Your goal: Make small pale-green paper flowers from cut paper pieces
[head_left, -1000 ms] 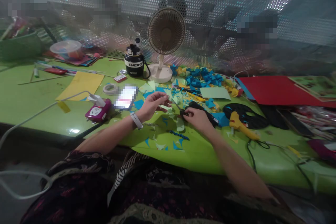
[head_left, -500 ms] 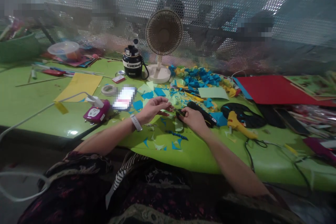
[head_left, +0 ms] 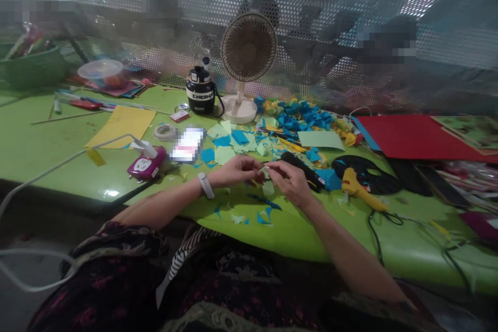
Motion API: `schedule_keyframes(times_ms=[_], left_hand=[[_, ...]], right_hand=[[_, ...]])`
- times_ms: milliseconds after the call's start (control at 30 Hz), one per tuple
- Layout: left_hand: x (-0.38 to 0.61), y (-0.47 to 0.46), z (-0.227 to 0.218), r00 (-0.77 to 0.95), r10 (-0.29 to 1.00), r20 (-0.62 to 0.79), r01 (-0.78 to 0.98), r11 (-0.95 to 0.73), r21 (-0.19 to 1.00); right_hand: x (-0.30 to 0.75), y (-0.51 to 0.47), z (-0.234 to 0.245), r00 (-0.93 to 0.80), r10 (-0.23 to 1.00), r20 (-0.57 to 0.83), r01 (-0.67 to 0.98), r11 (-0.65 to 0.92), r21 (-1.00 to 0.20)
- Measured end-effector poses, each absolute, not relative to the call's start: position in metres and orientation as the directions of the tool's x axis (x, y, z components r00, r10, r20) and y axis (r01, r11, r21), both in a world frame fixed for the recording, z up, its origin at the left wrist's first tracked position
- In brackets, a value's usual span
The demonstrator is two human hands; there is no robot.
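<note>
My left hand (head_left: pixel 238 170) and my right hand (head_left: pixel 290 180) meet just above the green table (head_left: pixel 46 150), fingertips pinched together on a small pale green paper piece (head_left: pixel 266 172). A white band is on my left wrist. Black-handled scissors (head_left: pixel 305 168) lie on the table just behind my right hand, free of it. Blue and green paper scraps (head_left: pixel 249 215) are scattered under and before both hands.
A yellow glue gun (head_left: pixel 360 188) with a black cord lies to the right. Behind stand a small fan (head_left: pixel 248 62), a black jug (head_left: pixel 200 92), a phone (head_left: pixel 187 144), a tape roll (head_left: pixel 164 131) and a pile of folded blue paper (head_left: pixel 301 114). A red sheet (head_left: pixel 412 135) lies far right.
My right hand has left the scissors on the table and come to my left hand. Both hands now pinch the small green paper together, nearer to me.
</note>
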State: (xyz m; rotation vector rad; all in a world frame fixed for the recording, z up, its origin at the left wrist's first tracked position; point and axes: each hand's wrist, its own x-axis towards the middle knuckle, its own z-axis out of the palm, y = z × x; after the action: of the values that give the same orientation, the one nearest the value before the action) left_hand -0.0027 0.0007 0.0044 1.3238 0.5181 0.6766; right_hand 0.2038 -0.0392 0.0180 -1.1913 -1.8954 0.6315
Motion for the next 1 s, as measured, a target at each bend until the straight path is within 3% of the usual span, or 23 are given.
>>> schedule_keyframes(times_ms=[100,533,733,1000], left_hand=[[-0.002,0.0007,0.0027,0.716,0.696,0.056,-0.153,0.079,0.985],[-0.0046,0.0009,0.0051,0.714,0.695,0.085,-0.115,-0.003,0.993],[-0.0024,0.0019,0.001,0.707,0.705,0.053,-0.15,0.076,0.986],[-0.0031,-0.0012,0.0059,0.699,0.715,0.026,-0.152,0.113,0.982]], right_hand=[[0.2021,-0.042,0.0194,-0.259,0.874,0.41,0.528,0.484,-0.698],[0.2065,-0.0405,0.0193,-0.222,0.901,0.372,0.457,0.433,-0.777],[0.2041,-0.0412,0.019,-0.235,0.85,0.471,0.513,0.52,-0.683],[0.2034,-0.0417,0.0197,-0.267,0.837,0.478,0.572,0.537,-0.62]])
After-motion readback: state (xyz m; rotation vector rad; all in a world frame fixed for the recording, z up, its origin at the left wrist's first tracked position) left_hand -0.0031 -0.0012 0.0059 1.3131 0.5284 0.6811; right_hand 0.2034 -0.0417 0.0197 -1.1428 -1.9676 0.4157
